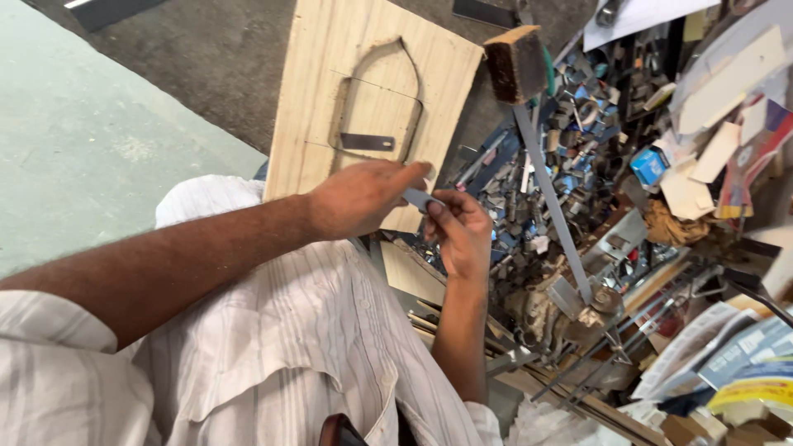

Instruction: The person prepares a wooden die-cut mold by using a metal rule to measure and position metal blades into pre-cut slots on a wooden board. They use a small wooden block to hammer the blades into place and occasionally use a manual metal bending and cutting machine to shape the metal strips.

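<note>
Head view: left hand [359, 198] and right hand [458, 231] both grip closed on a small metal strip [420, 199].

At frame centre our hands [413, 206] meet on a short flat metal strip [420, 198], before the pale plywood board [330, 99] at upper centre. Right of them lies a heap of metal scraps [578, 124]; the concrete floor [83, 140] fills the upper left.
</note>
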